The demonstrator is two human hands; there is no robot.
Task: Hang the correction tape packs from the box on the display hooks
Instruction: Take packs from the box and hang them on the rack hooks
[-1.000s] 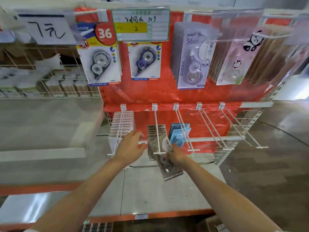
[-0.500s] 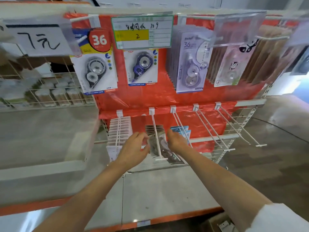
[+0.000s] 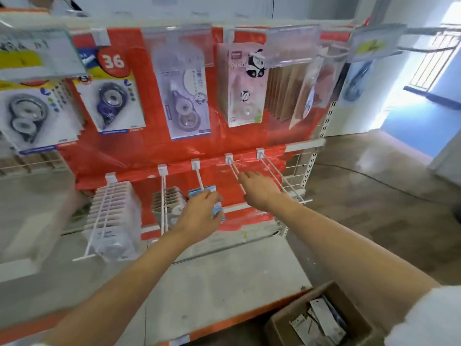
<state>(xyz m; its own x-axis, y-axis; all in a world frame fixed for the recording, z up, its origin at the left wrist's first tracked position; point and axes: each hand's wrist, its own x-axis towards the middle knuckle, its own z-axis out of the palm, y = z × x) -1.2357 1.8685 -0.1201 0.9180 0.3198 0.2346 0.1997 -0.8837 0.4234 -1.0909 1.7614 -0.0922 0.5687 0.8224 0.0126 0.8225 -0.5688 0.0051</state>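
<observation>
- While the left hand (image 3: pixel 199 216) reaches to the lower row of hooks, it lies over the front of the blue packs (image 3: pixel 214 193) hanging on the middle hook (image 3: pixel 199 176); its fingers are loosely curled against them, but whether they actually pinch a pack I cannot tell.
- The right hand (image 3: pixel 259 189) is stretched out flat, palm down, fingers straight and slightly apart, resting on the bare hook (image 3: pixel 234 171) just right of the blue packs; it holds nothing.
- One more bare hook (image 3: pixel 282 181) stands to the right of that hand.
- Left of the blue packs, a hook carries a short stack of grey-carded packs (image 3: pixel 168 203), and the leftmost hook holds a long, full row of white packs (image 3: pixel 112 216).
- The upper row on the red backing (image 3: pixel 149 146) shows larger correction tape packs: a blue one marked 36 (image 3: pixel 112 96), a pale purple one (image 3: pixel 184 96), and a pink panda one (image 3: pixel 244 88).
- Clear price-tag holders (image 3: pixel 291 46) hang in front of the upper hooks.
- A cardboard box (image 3: pixel 321 318) sits on the floor at bottom right, open, with several carded packs (image 3: pixel 321 320) lying loose inside.
- A grey shelf (image 3: pixel 212 283) with an orange front edge runs below the hooks.
</observation>
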